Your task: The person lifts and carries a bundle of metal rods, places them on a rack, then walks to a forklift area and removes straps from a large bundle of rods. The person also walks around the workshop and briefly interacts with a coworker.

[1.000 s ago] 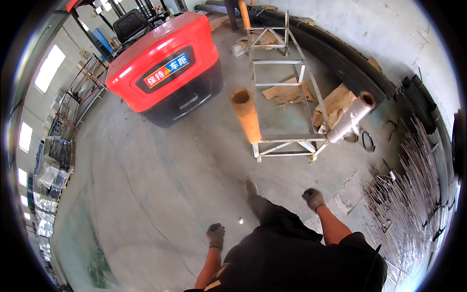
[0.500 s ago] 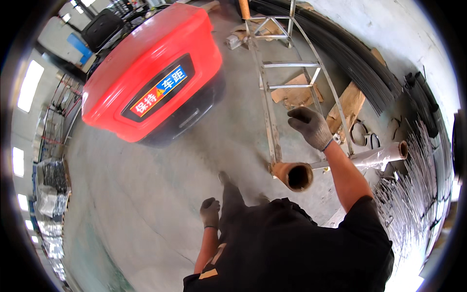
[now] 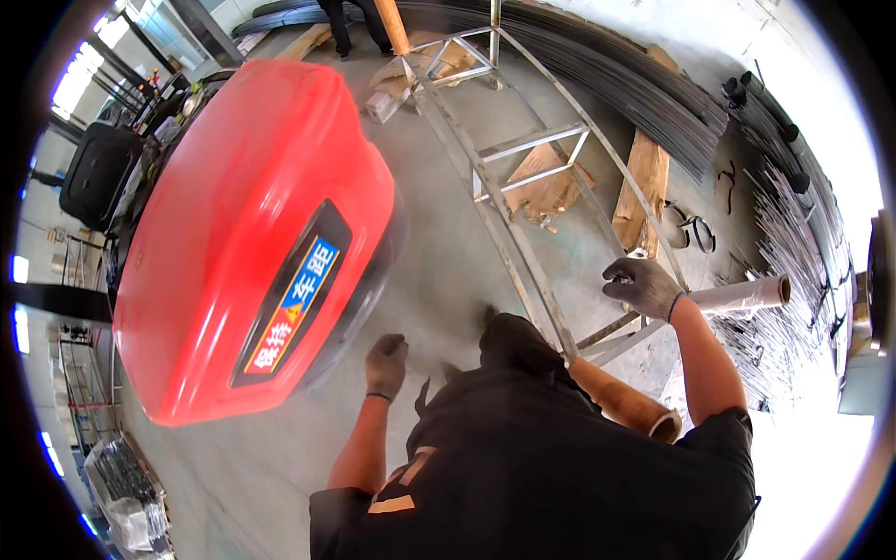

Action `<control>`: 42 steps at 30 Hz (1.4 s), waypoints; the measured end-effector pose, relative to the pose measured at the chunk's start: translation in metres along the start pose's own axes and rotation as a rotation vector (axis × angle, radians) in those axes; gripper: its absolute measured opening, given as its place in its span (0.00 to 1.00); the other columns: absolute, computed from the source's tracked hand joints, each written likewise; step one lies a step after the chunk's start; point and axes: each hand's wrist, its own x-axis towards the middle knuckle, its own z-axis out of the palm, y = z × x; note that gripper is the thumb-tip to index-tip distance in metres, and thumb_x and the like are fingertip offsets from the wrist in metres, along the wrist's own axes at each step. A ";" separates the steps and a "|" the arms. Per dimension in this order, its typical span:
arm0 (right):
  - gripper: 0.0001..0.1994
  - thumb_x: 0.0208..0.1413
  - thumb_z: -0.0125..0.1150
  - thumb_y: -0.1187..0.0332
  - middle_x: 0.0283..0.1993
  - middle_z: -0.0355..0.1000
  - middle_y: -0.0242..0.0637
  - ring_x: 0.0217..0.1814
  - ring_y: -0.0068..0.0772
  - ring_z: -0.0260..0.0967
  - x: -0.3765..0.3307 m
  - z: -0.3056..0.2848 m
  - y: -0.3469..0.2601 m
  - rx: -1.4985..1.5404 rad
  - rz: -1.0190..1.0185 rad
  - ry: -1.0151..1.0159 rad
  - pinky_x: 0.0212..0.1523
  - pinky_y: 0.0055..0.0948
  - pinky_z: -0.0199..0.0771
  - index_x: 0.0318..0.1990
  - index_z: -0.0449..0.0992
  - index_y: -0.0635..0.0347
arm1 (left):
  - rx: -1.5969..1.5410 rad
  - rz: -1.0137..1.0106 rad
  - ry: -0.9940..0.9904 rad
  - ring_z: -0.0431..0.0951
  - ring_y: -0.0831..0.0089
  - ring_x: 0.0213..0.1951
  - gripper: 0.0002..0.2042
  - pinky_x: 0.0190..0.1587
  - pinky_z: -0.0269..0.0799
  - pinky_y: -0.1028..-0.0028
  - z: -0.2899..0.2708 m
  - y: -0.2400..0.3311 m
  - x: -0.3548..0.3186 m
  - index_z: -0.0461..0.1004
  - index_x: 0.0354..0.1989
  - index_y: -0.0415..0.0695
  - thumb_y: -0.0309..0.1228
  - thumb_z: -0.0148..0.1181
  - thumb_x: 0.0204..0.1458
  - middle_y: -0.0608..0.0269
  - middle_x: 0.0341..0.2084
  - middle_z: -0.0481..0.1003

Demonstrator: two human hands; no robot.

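My left hand (image 3: 385, 364), in a grey work glove, hangs at my left side with its fingers curled in; nothing shows in it. It is nearest to the large red rounded rear cover (image 3: 252, 243) of a vehicle with a dark lower edge. My right hand (image 3: 644, 287), also gloved, is raised with loosely bent fingers, a gap between thumb and fingers, and nothing held. Beyond and below it stretches a metal frame (image 3: 532, 145) with crossbars. A brown cardboard tube (image 3: 621, 397) lies across the frame's near end, left of my right forearm. A wrapped roll (image 3: 742, 295) sticks out past my right wrist.
Flattened cardboard (image 3: 549, 187) and a wooden board (image 3: 642, 191) lie by the frame. Long dark rods (image 3: 616, 89) run along the wall, with thin metal strips (image 3: 793, 243) at right. Another person's legs (image 3: 355, 23) stand at the far end. Wrapped bundles (image 3: 126, 495) sit at lower left.
My view has turned and moved forward. The red cover looms larger at left, and the tube's near end sits lower, closer to my body. My left hand has risen; my right hand appears lower.
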 end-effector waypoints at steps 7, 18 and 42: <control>0.22 0.58 0.69 0.56 0.49 0.85 0.50 0.51 0.48 0.84 0.187 -0.019 -0.010 0.048 -0.068 0.070 0.56 0.40 0.80 0.53 0.83 0.64 | -0.203 0.087 0.072 0.83 0.74 0.46 0.10 0.53 0.76 0.73 -0.007 0.155 0.127 0.81 0.50 0.35 0.23 0.62 0.63 0.60 0.42 0.85; 0.21 0.60 0.69 0.53 0.47 0.85 0.45 0.53 0.50 0.82 0.502 -0.001 -0.133 -0.025 -0.380 -0.097 0.57 0.44 0.81 0.53 0.84 0.56 | -0.127 0.485 0.494 0.82 0.71 0.49 0.09 0.54 0.77 0.71 -0.085 0.414 0.282 0.80 0.48 0.35 0.15 0.58 0.63 0.58 0.44 0.83; 0.22 0.62 0.69 0.55 0.50 0.85 0.49 0.52 0.48 0.83 0.872 -0.001 -0.458 -0.167 -0.761 -0.525 0.56 0.42 0.81 0.56 0.83 0.60 | -0.234 -0.335 0.488 0.80 0.79 0.39 0.09 0.43 0.76 0.75 -0.209 0.461 0.422 0.82 0.47 0.35 0.20 0.63 0.59 0.61 0.36 0.84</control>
